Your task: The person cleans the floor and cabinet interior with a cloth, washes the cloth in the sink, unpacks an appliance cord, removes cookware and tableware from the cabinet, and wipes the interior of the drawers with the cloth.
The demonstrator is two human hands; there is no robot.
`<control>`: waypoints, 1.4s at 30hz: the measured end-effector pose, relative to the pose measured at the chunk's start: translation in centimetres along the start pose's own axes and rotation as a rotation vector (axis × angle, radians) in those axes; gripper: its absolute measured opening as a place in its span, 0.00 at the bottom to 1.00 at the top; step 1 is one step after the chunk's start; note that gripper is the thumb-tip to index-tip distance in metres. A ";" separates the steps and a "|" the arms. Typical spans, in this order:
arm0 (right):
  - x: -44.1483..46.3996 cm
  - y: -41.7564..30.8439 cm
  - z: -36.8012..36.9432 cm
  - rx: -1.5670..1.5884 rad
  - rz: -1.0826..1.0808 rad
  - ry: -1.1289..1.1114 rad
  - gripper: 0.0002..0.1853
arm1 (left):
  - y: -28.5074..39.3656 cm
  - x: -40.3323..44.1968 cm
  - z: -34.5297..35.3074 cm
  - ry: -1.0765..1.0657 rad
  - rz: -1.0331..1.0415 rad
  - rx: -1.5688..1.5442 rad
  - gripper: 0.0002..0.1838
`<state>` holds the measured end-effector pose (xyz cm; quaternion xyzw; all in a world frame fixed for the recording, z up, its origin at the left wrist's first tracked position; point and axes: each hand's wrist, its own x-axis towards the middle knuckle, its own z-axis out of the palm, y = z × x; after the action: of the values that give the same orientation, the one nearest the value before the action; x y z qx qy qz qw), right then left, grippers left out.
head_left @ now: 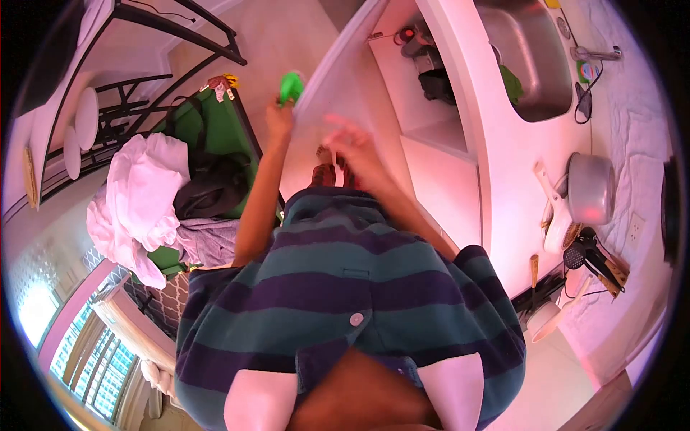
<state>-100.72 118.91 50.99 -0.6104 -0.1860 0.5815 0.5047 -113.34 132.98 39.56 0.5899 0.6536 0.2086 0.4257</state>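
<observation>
My left hand is raised ahead of me, its fingers closed round a bright green cloth-like item. That item is beside the edge of an open white cabinet door. To the right, in front of the same door, my right hand is blurred by motion, with its fingers spread and nothing visible in it. Beyond the door stands the open cabinet, with dark items on its shelf.
A steel sink, a pot and utensils are on the counter at right. At left, pink-white cloth and a black bag lie on a green surface with a dark frame. Stools stand behind.
</observation>
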 end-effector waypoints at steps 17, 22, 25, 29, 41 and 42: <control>12.6 -26.2 -63.0 1.186 -0.106 0.435 0.17 | 5.6 10.1 -4.8 0.738 0.478 0.390 0.13; 14.1 -26.5 -66.0 1.540 -0.434 0.455 0.21 | 17.6 9.6 -0.8 0.647 0.812 0.324 0.13; 11.8 -25.1 -61.9 1.663 -0.489 0.181 0.23 | 27.1 10.4 4.4 0.313 1.049 0.199 0.16; 14.8 -22.0 -57.4 1.023 -0.483 0.216 0.15 | 36.7 11.2 13.9 -0.116 1.108 0.184 0.12; 21.8 -1.7 -52.1 -0.937 -0.160 0.236 0.13 | 42.1 12.0 25.2 0.026 1.294 0.459 0.21; 21.6 0.2 -48.4 -1.320 -0.035 0.669 0.15 | 42.8 11.2 25.1 -0.012 1.346 0.390 0.21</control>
<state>-51.84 117.10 30.55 -0.9285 -0.3429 0.1233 0.0717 -67.18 147.14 55.42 0.9333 0.1695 0.3024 0.0940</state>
